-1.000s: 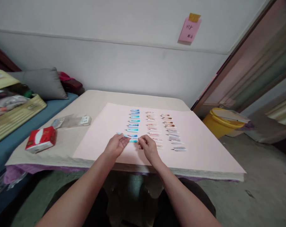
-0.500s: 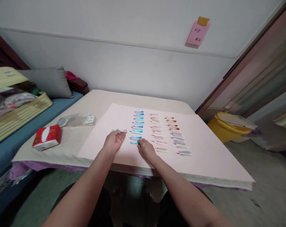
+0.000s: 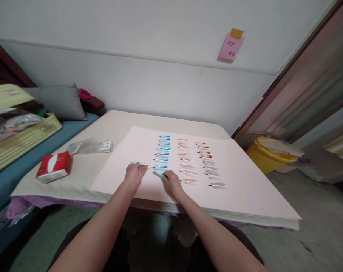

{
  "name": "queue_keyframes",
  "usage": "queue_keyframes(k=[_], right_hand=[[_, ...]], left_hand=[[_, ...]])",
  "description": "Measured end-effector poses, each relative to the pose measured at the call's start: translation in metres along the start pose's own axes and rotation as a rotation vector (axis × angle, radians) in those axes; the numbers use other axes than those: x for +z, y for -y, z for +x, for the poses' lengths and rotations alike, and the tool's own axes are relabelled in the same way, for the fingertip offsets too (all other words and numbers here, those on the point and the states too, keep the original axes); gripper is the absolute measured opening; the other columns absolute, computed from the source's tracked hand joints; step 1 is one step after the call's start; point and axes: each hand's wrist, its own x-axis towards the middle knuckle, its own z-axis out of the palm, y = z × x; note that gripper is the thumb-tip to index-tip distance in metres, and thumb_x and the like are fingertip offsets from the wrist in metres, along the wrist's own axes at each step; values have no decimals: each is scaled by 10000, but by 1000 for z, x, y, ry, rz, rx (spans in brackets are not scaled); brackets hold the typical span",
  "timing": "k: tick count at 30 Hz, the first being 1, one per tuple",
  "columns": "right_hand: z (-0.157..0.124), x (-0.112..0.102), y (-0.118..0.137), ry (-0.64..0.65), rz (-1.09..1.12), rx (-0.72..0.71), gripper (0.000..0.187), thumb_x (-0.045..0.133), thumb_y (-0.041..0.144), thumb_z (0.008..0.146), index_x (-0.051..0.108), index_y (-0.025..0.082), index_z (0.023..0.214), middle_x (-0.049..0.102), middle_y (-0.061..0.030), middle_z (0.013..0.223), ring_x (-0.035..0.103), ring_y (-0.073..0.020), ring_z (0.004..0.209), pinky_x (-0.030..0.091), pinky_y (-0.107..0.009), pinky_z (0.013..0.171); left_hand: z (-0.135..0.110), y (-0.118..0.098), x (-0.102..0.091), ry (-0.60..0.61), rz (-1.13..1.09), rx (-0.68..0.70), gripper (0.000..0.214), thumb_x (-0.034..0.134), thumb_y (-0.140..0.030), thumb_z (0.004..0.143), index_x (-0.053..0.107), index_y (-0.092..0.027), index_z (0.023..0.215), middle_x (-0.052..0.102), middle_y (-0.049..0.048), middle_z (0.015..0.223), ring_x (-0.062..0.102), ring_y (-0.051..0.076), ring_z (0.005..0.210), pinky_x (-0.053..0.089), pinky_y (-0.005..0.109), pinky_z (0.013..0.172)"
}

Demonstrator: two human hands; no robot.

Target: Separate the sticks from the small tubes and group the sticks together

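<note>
Fingers (image 3: 163, 176) of the right hand (image 3: 171, 184) are drawn together, pinching the near end of a small blue stick (image 3: 159, 173). It lies slanted on the pink sheet (image 3: 245, 189), just below the foot of the blue column (image 3: 163, 151). The left hand (image 3: 134, 174) has its fingers (image 3: 142, 169) closed on one end of a pale blue stick (image 3: 138, 163), which juts out to the left, low over the sheet and a little apart from the column.

Both sticks look very light, thin and stiff, and I would guess they roll or skid easily on smooth paper. The thicker coloured body seems the safer place to grip, not the fine tip, which looks easy to bend or snap. Each is slim, blue along the body and narrowing to a thin point; finer detail is too small to make out.

Beside the blue column run a pinkish column (image 3: 185, 160) and a brown-to-grey column (image 3: 209, 164), all set crosswise. The sheet covers much of the worktop (image 3: 115, 121), where a clear packet (image 3: 89, 146) and a red tissue pack (image 3: 54, 166) lie to the left. Further off are a grey pillow (image 3: 58, 102), a yellow bucket (image 3: 269, 153) and a pink note (image 3: 230, 47) on the wall.
</note>
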Motion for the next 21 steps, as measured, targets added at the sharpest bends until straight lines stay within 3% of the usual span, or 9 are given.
queue_keyframes(k=[5,21], right_hand=[[1,-14,10,-45,90,-35,115,523,118,786,618,178,812,588,-36,822,538,-161,794,380,-248,713],[0,-27,18,-13,-71,-69,133,493,143,833,616,188,857,564,-49,872,528,-164,822,371,-249,723]], left_hand=[[-1,6,3,25,32,17,107,469,-48,822,484,-140,769,593,66,660,635,154,636,561,280,608],[-7,12,6,94,146,98,107,481,-75,819,435,-148,755,615,73,666,646,155,626,548,304,643]])
